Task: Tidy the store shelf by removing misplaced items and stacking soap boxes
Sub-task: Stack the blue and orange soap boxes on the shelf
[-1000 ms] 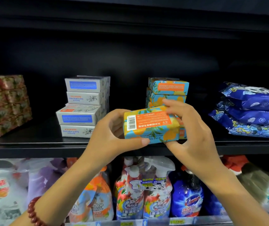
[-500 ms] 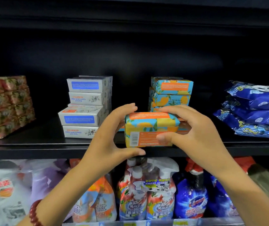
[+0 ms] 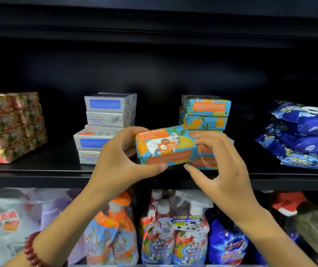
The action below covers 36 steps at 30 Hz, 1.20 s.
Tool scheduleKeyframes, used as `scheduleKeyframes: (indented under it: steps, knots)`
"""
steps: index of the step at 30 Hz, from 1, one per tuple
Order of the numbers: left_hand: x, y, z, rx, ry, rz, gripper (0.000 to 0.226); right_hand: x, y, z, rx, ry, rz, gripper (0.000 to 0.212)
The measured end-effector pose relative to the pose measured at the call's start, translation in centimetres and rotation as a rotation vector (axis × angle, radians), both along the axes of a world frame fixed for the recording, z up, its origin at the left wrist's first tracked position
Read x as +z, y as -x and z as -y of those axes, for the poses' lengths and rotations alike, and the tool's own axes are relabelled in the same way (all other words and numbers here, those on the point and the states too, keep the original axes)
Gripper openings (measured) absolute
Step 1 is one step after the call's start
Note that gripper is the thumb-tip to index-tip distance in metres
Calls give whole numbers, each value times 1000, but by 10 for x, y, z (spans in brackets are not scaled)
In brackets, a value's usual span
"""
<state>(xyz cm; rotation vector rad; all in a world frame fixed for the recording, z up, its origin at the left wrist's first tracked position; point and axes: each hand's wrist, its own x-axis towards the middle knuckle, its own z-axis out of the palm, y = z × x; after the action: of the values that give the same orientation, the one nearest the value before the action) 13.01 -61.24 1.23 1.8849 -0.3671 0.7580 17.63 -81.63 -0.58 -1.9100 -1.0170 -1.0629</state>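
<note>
An orange-and-blue goat soap box (image 3: 165, 145) hangs just above the shelf's front edge, its sheep picture facing me. My left hand (image 3: 119, 166) grips its left end, thumb underneath and fingers over the top. My right hand (image 3: 223, 170) curls round its right end, with blurred fingers on top and the thumb tip at the lower corner. Right behind stands a stack of matching orange-and-blue soap boxes (image 3: 206, 112). A stack of white-and-blue soap boxes (image 3: 106, 112) stands to the left, its lower boxes sticking out forward.
Pink floral boxes (image 3: 10, 128) are stacked at the far left of the black shelf (image 3: 38, 176). Blue patterned soft packs (image 3: 304, 135) are piled at the right. Spray bottles and detergent refills (image 3: 173, 237) crowd the shelf below.
The box has been turned in my hands: the barcode side faced me, then an edge, now the picture side. My right hand's grip has shifted to the box's right end.
</note>
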Motion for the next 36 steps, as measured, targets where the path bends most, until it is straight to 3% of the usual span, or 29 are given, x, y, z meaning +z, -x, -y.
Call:
scheduleKeyframes:
  steps: [3,8,13,17,25,28,33,36]
  knots:
    - [10,-7,-3,174,-29,62,62,-8,0,3,-51,-5,-45,37]
    - [25,-29,-3,380,-181,24,57,-33,-12,-8,-167,226,-26,28]
    - [31,-44,-1,441,-357,-48,61,-51,-19,-11,-265,330,155,23]
    - [41,-53,-1,461,-503,-217,65,-54,-19,-11,-259,320,145,26]
    - [50,-67,2,514,-799,-428,53,-56,-17,-13,-251,288,127,24]
    - [49,-68,6,575,-957,-375,53,-56,-18,-13,-254,284,140,24]
    - [36,-61,10,632,-1025,-189,48,-58,-19,-13,-233,260,129,24]
    - [42,-66,13,632,-1045,-293,48,-58,-18,-12,-226,268,112,25]
